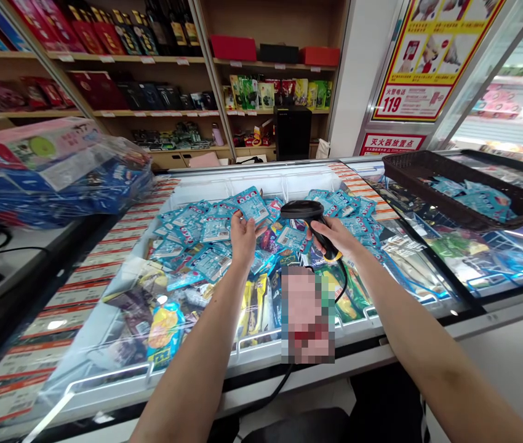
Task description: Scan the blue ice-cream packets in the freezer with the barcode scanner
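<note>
My right hand [335, 237] is wrapped round the handle of a black barcode scanner [302, 210] with yellow trim, its head facing left. A black cord hangs from the grip. My left hand [243, 237] pinches the lower edge of a small blue packet [251, 206] with a barcode, just left of the scanner head. Many similar blue packets [218, 229] lie spread over the freezer's glass top [127, 307] around both hands. One loose blue packet [291, 239] sits below the scanner. Ice creams in colourful wrappers [256, 301] show through the glass.
A dark brown basket [469, 212] with more blue packets stands on the freezer at right. Plastic-wrapped boxes [53, 178] are stacked at left. Shelves [151, 59] of bottles and boxes line the back. A blurred patch covers part of the freezer's front edge.
</note>
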Available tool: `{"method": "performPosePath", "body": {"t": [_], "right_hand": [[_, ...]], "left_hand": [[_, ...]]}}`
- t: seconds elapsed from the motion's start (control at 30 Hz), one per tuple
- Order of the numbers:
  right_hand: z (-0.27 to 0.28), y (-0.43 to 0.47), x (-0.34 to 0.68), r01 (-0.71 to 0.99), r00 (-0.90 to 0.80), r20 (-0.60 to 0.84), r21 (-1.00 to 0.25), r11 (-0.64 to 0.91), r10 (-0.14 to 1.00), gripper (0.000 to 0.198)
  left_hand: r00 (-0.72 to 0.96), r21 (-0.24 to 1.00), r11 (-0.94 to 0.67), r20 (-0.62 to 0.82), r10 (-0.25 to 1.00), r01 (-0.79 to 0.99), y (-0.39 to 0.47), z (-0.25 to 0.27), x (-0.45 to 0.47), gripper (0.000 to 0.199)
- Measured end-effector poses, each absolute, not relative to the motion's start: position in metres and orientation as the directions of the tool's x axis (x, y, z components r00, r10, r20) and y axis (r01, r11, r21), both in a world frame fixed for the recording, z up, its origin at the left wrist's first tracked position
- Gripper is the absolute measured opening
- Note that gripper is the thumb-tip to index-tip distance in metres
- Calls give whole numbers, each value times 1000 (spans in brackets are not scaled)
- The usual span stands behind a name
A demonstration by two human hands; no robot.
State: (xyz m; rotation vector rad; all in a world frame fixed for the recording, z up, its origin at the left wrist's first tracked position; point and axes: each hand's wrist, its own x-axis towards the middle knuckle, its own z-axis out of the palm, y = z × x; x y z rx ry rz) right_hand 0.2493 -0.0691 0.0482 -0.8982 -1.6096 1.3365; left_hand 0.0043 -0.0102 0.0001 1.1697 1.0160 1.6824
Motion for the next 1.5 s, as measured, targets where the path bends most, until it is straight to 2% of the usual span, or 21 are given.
{"method": "performPosePath", "body": {"t": [0.27, 0.43, 0.6, 0.7, 0.83, 0.97, 1.03, 1.1, 1.17, 1.23, 1.4, 1.5], "right_hand": [[52, -71, 247, 4, -427, 138, -988, 155, 894, 43], [48, -68, 248, -31, -349, 162, -986, 161, 923, 42], [44, -63, 254, -115, -211, 165, -983, 143, 963, 43], [44, -62, 257, -115, -163, 145, -985, 127, 976, 45], [46, -62, 259, -96, -177, 152, -986, 137, 972, 46], [44, -61, 261, -88, -187, 150, -987, 136, 971, 47], [42, -60, 262, -97, -171, 153, -986, 138, 973, 46], [40, -58, 263, -90, -170, 144, -987, 130, 975, 44], [37, -57, 265, -77, -172, 132, -990, 120, 976, 43], [36, -57, 265, -70, -173, 119, -992, 108, 978, 44], [38, -57, 265, -93, -164, 134, -988, 120, 977, 44], [40, -58, 264, -110, -164, 159, -984, 142, 974, 43]], "left_hand": [[-211, 933, -321, 285, 935, -160, -10, -3, 4, 40], [-236, 929, -351, 317, 919, -118, -8, -5, 5, 42], [-361, 911, -352, 408, 839, 213, -12, 4, -6, 47], [-401, 851, -280, 469, 787, 445, -15, 13, -20, 48], [-378, 707, -147, 529, 760, 692, -22, 23, -34, 53], [-344, 530, -33, 596, 726, 848, -31, 27, -31, 63], [-249, 430, -73, 643, 725, 900, -35, 28, -25, 63], [-24, 318, -238, 643, 765, 918, -38, 27, -17, 58], [248, 230, -442, 570, 783, 867, -39, 25, -7, 54], [429, 201, -572, 479, 765, 796, -38, 23, 3, 52], [616, 208, -686, 313, 722, 698, -38, 19, 18, 50], [628, 175, -677, 265, 731, 715, -40, 18, 20, 47]]}}
